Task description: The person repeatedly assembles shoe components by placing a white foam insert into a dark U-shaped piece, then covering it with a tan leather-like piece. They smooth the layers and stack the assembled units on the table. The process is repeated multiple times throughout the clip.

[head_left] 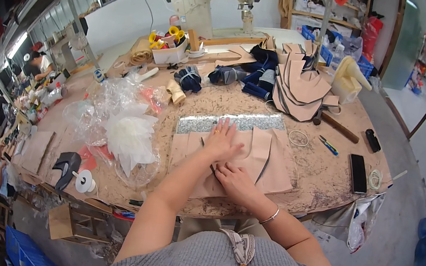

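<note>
My left hand [222, 142] lies flat with fingers spread, over pale pink-tan leather pieces [279, 168] and the near edge of a speckled grey stone slab [258, 121]. Just below it, my right hand [236, 181] rests on the same leather with its fingers bent and drawn together. A dark edge or thin strip shows by its fingertips; I cannot tell what they grip. One curved leather piece [260, 150] with a dark edge lies to the right of my hands. The slab lies under the far side of the leather.
At left lie crumpled clear plastic [90, 109] and white sheets [133, 132]. Stacked cut pieces [302, 88], a hammer [338, 127], small snips [328, 145] and a phone [358, 174] are at right. A sewing machine [213, 3] stands behind dark blue bundles [189, 78].
</note>
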Action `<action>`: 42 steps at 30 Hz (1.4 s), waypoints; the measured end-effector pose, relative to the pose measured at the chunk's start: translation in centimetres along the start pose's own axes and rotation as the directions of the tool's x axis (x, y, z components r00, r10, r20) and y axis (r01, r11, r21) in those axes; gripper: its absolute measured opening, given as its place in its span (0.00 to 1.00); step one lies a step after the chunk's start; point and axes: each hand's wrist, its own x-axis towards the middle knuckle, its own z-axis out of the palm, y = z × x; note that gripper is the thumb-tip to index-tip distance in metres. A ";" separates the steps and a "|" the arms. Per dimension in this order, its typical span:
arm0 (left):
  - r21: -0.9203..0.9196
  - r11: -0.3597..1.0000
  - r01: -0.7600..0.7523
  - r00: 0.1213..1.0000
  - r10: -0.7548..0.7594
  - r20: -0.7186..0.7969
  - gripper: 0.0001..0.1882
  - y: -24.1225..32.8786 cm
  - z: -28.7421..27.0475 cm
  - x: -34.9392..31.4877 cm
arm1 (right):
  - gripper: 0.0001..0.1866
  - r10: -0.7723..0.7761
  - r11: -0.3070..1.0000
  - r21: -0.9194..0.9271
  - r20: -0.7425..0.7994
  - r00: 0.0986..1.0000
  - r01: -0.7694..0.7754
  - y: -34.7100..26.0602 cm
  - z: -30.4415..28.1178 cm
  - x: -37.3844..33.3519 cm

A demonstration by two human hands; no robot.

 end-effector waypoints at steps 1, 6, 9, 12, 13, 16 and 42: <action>-0.025 0.999 0.044 0.999 -0.045 -0.031 0.44 0.0 -0.5 0.7 | 0.22 -0.008 1.000 -0.021 -0.017 1.000 0.008 0.0 0.0 -0.1; -0.065 0.998 -0.020 0.977 0.006 -0.215 0.39 -0.7 0.3 1.6 | 0.16 -0.038 0.981 0.182 -0.149 0.988 0.065 0.9 0.1 -0.2; -0.069 0.987 -0.143 0.942 0.114 -0.314 0.38 0.3 0.1 -0.4 | 0.11 0.226 0.828 0.557 -0.237 0.945 -0.058 3.6 -0.7 -1.2; -0.201 0.968 -0.153 0.945 0.084 -0.316 0.43 5.6 1.2 -5.6 | 0.07 0.730 0.624 0.665 -0.310 0.609 -0.410 9.8 -1.7 -2.8; -0.220 0.965 -0.142 0.957 0.077 -0.279 0.46 7.8 0.9 -7.4 | 0.10 0.775 0.577 0.703 -0.312 0.549 -0.415 13.0 -1.0 -2.9; -0.084 0.994 -0.069 0.990 0.058 -0.125 0.52 10.5 0.6 -10.7 | 0.19 0.845 0.319 0.820 -0.018 0.535 -0.476 15.7 -1.4 -1.5; 0.049 0.970 -0.238 0.965 0.242 -0.100 0.50 10.3 -1.3 -9.4 | 0.13 0.672 0.417 0.615 0.287 0.683 -0.669 18.2 -2.8 2.1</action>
